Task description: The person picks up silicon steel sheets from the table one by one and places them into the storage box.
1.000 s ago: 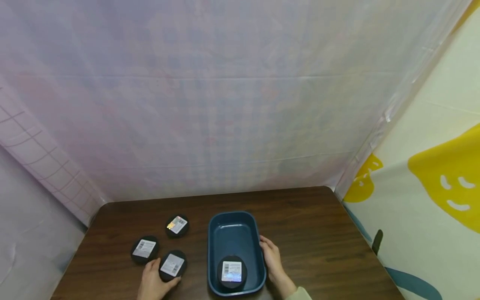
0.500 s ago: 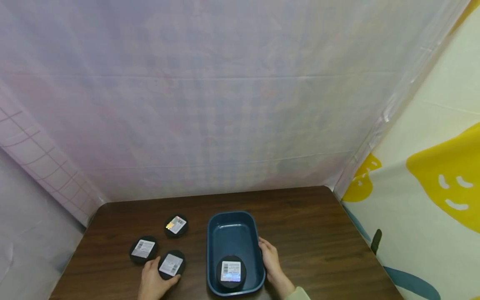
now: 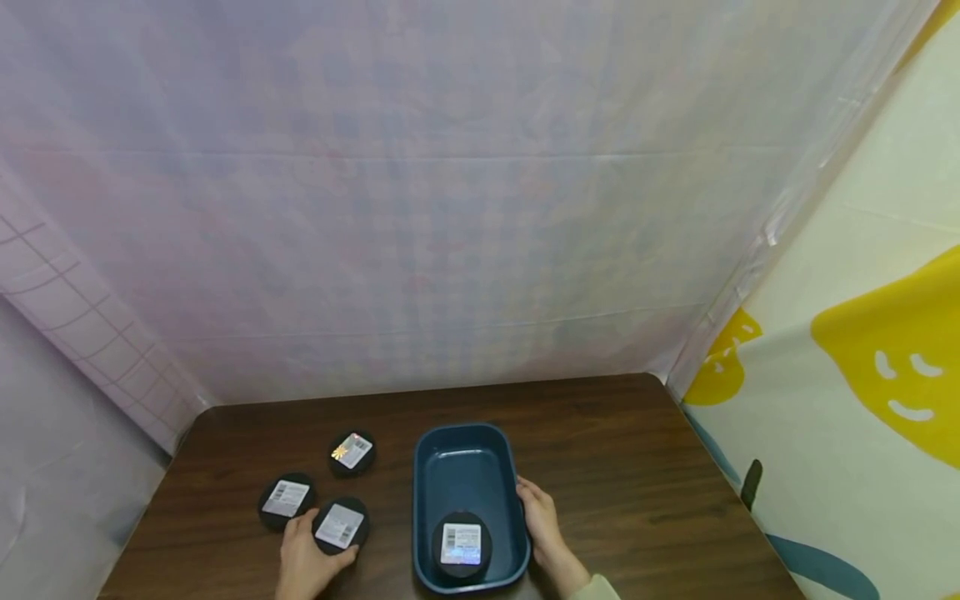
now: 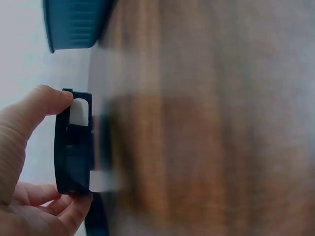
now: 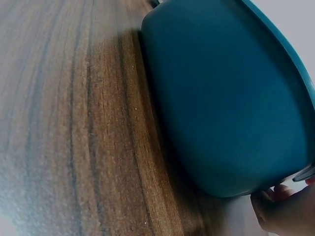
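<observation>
My left hand (image 3: 306,563) pinches a black round case (image 3: 341,527) by its edge, thumb on one side and fingers on the other. In the left wrist view, this case (image 4: 73,147) is seen edge-on, with a pale opening in its side. A white barcode label covers its upper face. My right hand (image 3: 545,527) holds the right side of a deep blue rectangular dish (image 3: 465,471). In the right wrist view, fingers (image 5: 281,192) curl at the base of the dish (image 5: 231,98). Another black round case (image 3: 461,568) lies in the near end of the dish.
Two more labelled black cases, one at the left (image 3: 287,501) and one further back (image 3: 352,454), lie on the brown wooden table (image 3: 622,467). A pale curtain (image 3: 450,250) hangs behind the table, and a yellow-patterned cloth (image 3: 862,392) hangs at the right.
The case in my left hand has shifted slightly left and away from me, tilting a little. My right hand and the dish have stayed nearly still.
</observation>
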Demonstrator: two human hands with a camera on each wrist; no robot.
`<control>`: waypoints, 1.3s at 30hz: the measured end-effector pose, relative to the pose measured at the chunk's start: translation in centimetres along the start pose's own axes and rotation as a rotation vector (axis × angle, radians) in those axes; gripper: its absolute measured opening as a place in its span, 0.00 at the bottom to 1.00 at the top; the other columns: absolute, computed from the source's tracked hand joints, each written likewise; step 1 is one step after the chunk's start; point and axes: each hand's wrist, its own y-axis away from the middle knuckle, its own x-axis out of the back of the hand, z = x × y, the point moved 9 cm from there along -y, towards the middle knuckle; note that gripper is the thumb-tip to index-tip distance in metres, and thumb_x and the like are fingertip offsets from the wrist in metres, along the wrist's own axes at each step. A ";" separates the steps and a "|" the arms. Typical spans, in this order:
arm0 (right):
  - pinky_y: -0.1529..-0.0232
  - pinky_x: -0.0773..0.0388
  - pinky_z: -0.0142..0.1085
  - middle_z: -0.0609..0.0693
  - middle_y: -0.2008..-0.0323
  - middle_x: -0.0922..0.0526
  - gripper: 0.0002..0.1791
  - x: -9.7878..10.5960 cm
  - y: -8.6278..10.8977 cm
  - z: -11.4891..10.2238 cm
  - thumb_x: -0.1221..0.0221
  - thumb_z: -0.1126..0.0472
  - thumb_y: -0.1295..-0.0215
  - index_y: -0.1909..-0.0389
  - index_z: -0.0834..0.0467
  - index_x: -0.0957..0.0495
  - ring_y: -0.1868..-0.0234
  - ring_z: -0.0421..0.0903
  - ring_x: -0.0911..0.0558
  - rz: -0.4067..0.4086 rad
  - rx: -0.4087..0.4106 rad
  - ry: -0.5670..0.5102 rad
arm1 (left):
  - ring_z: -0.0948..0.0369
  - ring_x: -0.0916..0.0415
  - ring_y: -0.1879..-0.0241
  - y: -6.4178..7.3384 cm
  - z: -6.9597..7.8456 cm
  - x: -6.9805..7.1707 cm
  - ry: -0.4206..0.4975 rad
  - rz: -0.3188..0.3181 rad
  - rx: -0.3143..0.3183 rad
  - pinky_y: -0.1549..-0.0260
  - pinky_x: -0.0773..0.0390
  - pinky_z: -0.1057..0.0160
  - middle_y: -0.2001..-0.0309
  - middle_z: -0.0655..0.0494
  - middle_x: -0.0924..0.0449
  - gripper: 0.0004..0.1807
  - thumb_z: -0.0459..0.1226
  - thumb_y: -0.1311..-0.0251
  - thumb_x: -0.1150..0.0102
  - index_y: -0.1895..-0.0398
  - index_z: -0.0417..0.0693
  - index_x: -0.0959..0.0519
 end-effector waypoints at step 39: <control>0.52 0.26 0.40 0.70 0.46 0.27 0.23 -0.2 -0.1 -0.3 0.55 0.62 0.30 0.43 0.76 0.33 0.49 0.57 0.25 -0.015 0.016 -0.011 | 0.36 0.33 0.53 -7.5 11.6 9.6 0.049 -0.005 -0.156 0.56 0.31 0.39 0.52 0.28 0.33 0.44 0.40 0.64 0.26 0.45 0.22 0.34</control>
